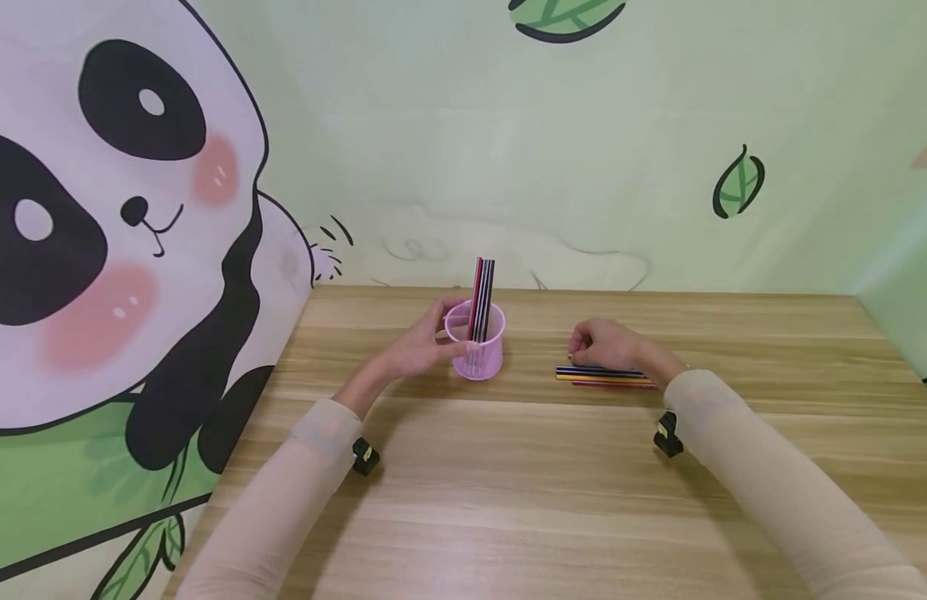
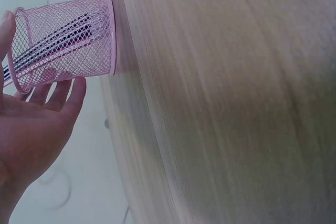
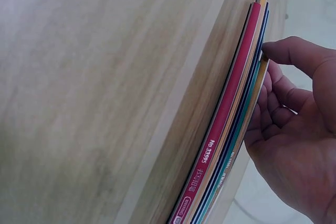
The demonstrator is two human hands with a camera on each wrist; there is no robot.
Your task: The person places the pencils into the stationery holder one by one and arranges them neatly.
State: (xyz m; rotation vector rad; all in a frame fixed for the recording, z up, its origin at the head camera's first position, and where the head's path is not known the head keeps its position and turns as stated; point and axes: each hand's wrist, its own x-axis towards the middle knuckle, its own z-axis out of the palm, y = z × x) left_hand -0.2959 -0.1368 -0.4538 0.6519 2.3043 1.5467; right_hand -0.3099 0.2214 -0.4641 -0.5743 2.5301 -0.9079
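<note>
A pink mesh pencil cup (image 1: 490,364) stands upright on the table. My left hand (image 1: 418,346) holds it from the left, thumb on the near side near the rim and fingers round the far side. Several dark and red pencils (image 1: 483,287) lean inside the cup. To the right, a row of pencils (image 1: 602,377) lies flat on the wood, with yellow, red, blue and green ones among them. Above that row, my right hand (image 1: 609,343) pinches a yellow-brown pencil (image 3: 256,90) near one end between thumb and forefinger. In the right wrist view this pencil lies alongside the red pencil (image 3: 231,87) and others.
The wooden table (image 1: 493,483) runs back to a pale green wall (image 1: 448,150) painted with a panda and leaves. A small black device (image 1: 366,457) sits at the left wrist, another black device (image 1: 668,435) at the right wrist.
</note>
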